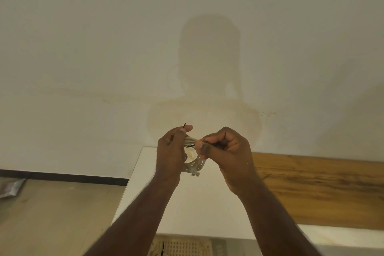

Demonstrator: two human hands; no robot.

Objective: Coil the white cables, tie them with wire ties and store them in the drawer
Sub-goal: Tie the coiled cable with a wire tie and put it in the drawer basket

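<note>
both hands (172, 147) pinch wire tie (189, 146) around coiled cable (194, 164).

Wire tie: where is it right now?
Head view, centre: the wire tie crosses the coiled white cable, pinched between left hand and right hand.

My hands (170, 147) cover most of the white cable coil (194, 164) — the wire tie (189, 146) barely shows, its twist unreadable.

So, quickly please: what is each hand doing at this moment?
Left hand: grips the coiled white cable, pinching one end of the dark wire tie.
Right hand: pinches the tie's other end against the coil.
</note>
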